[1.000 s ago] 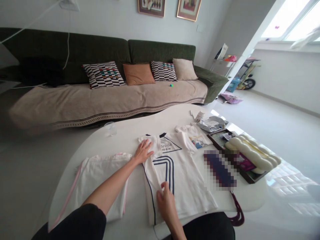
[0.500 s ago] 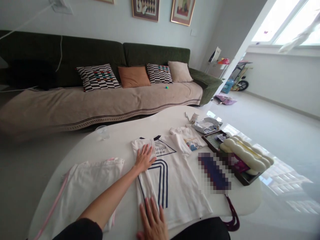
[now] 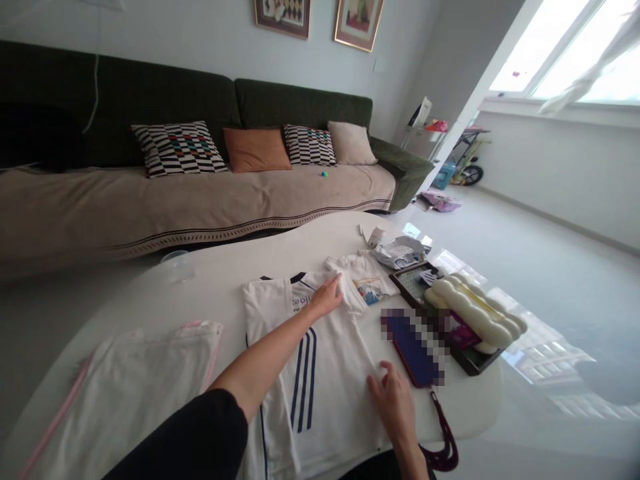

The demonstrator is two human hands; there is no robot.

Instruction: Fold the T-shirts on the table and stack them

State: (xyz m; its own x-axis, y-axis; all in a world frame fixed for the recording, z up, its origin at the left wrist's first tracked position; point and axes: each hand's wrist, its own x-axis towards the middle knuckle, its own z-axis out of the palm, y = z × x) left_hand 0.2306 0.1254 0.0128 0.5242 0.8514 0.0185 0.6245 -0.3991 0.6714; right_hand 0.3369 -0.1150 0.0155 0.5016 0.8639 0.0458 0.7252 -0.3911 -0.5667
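Note:
A white T-shirt with dark stripes and lettering lies on the white table, its left side folded inward over the front. Across the upper chest reaches my left hand, its fingers drawn together on the cloth at the right shoulder, beside the sleeve. My right hand is at the shirt's lower right edge, thumb and forefinger apart and bent; whether it touches the cloth is hard to tell. To the left lies a white garment with pink trim, partly behind my sleeve.
Another white printed garment lies beyond the shirt. Right of it are a silver packet, a dark tray with a cream puffy item, and a blurred dark phone-like object with a strap. A clear bowl stands far left.
My left hand has moved right, from the folded left part to the right shoulder. My right hand has left the lower left fold for the right edge. The view has shifted slightly.

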